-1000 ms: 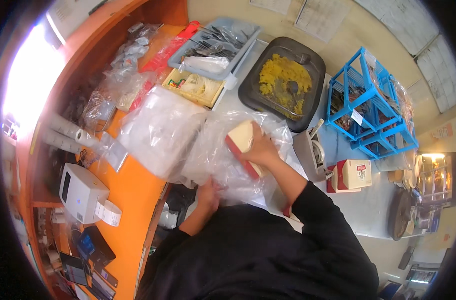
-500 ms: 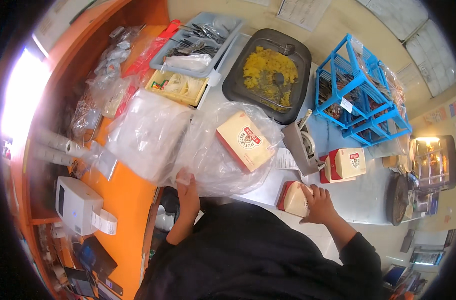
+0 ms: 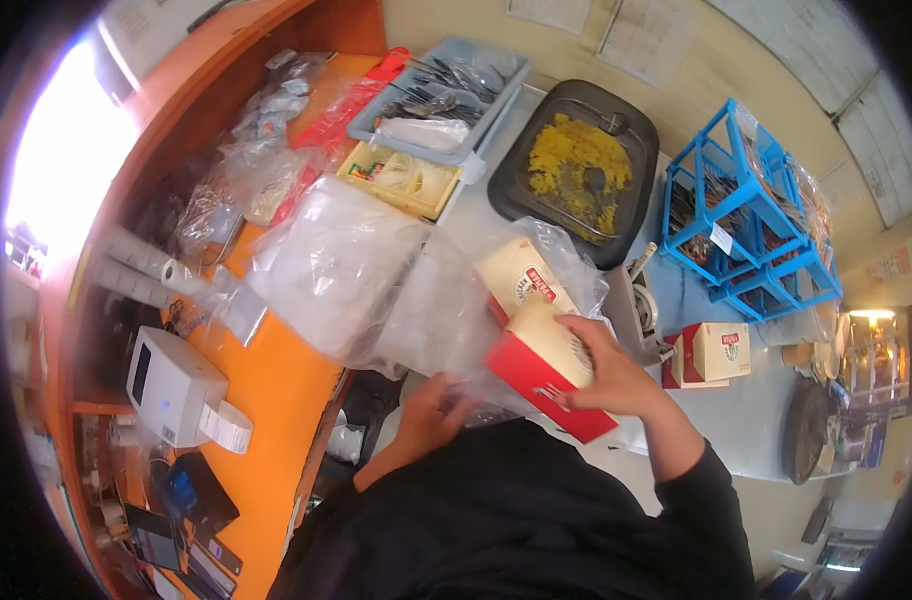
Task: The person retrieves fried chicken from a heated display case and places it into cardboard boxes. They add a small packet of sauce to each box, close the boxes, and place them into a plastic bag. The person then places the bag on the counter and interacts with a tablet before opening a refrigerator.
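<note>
My right hand (image 3: 621,370) grips a cream-and-red cardboard food box (image 3: 541,362), tilted above the counter's near edge. Behind it, a second cream-and-red box (image 3: 516,272) lies in or on a clear plastic bag (image 3: 436,300); I cannot tell which. At the bag's near edge, my left hand (image 3: 436,415) has its fingers curled together on the thin plastic. A stack of flat clear bags (image 3: 331,270) spreads to the left across the orange surface. Farther right stand more boxes (image 3: 711,355) of the same kind.
A dark square pan (image 3: 501,180) holds yellow food at the back. Blue-grey cutlery tray (image 3: 361,130) and yellow box (image 3: 446,200) stand left of it. A tape dispenser (image 3: 631,305) is close to my right hand. Blue baskets (image 3: 681,240) stand far right; a white printer (image 3: 171,385) sits left.
My right hand has lifted the box off the counter and brought it left, over the bag. My left hand has moved right and nearer me along the bag's edge. The view has shifted slightly.
</note>
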### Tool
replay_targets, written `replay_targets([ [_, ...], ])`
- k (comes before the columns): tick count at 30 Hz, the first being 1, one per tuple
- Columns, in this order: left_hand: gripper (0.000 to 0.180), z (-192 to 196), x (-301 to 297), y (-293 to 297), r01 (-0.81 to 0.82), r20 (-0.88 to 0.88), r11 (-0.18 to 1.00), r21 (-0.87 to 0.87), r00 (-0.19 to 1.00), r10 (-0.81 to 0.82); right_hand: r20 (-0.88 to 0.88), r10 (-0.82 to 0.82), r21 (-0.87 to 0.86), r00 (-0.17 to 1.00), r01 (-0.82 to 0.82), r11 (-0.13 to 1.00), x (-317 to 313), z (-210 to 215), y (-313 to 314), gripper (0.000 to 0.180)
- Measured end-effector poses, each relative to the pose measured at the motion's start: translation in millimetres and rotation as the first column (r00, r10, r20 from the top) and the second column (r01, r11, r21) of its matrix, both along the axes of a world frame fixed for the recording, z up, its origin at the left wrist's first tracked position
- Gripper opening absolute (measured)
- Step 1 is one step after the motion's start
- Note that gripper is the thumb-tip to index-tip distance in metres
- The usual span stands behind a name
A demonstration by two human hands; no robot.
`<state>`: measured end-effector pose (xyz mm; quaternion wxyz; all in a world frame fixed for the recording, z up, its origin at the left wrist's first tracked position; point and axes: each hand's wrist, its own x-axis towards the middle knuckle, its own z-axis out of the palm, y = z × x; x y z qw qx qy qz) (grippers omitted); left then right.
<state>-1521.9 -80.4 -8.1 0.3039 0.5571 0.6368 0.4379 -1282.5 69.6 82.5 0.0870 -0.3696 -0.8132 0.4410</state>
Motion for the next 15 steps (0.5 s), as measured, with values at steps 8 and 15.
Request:
replay_targets([
  [8, 0.044, 32, -7, 1, 0.412, 0.398, 0.91, -0.033, 0.841, -0.367, 0.524, -0.117, 0.05, 0.843, 0.107, 0.993, -131, -65, 3, 0.082],
  [15, 0.053, 48, -5, 16, 0.27, 0.684, 0.942, 0.2, 0.65, -0.331, 0.277, -0.311, 0.596, 0.909, 0.092, 0.798, -125, -113, -13, 0.063],
])
